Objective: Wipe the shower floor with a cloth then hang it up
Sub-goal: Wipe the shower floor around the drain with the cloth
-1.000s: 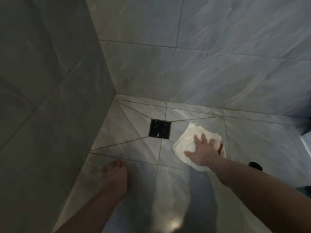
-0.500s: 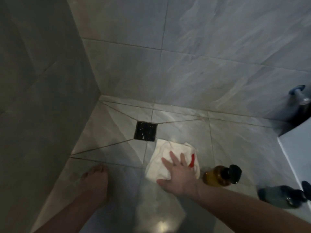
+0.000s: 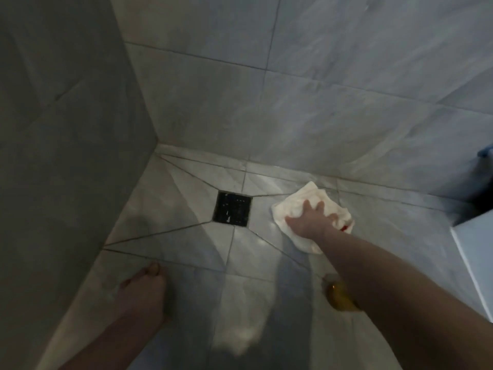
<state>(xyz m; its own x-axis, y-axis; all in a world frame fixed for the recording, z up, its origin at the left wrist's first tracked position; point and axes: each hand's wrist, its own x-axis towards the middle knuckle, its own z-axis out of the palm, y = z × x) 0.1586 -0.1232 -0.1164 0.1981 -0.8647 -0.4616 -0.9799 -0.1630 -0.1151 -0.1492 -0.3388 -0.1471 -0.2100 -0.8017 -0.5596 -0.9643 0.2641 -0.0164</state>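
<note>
A: Fingers (image 3: pixel 306 206) of the right hand (image 3: pixel 310 218) spread and fairly straight, palm down, pressing flat on the white cloth (image 3: pixel 298 209). No pinch, no curl round the fabric.

B: Cloth position?

A: Crumpled on the shower floor (image 3: pixel 186 263), just right of the square black drain (image 3: pixel 232 210), not touching it. Far corner of the cloth reaches close to the foot of the back wall (image 3: pixel 320 102). A red patch (image 3: pixel 345 228) shows at its right edge, beside the hand.

B: Left hand?

A: Out of frame. Only the right forearm comes in from the lower right.

B: Anything else on the floor?

A: Bare foot (image 3: pixel 141 292) lower left, planted on the tiles near the side wall (image 3: pixel 66 156). An amber bottle (image 3: pixel 340 297) lying on the floor, partly hidden under the forearm. Grout lines run outward from the drain corners. Floor looks glossy, with light reflections near the bottom.

B: Right edge?

A: A white panel edge (image 3: pixel 469 252), and a small blue object (image 3: pixel 486 152), too cropped to identify.
</note>
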